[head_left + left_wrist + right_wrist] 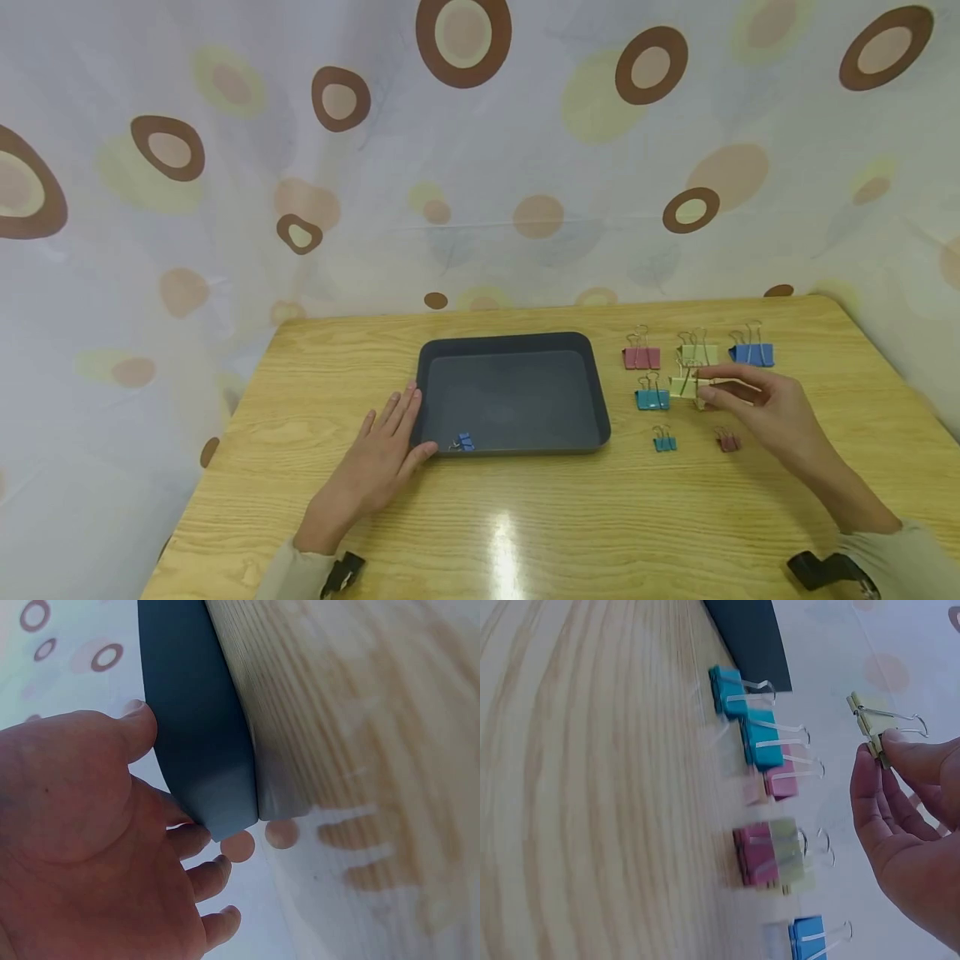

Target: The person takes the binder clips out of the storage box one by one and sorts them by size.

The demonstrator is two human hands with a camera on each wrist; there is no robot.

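My right hand pinches a pale yellow binder clip by one end between thumb and fingers. In the right wrist view this yellow clip is lifted off the table, its wire handles sticking out. My left hand rests at the left side of a dark grey tray, fingers straight along its edge. The left wrist view shows the thumb and fingertips touching the tray's wall. Inside the tray, at its near left corner, lies a small blue binder clip.
Right of the tray stand a pink clip, a pale green clip and a blue clip at the back. Nearer are a teal clip, a small teal clip and a small dark pink clip. A patterned curtain hangs behind.
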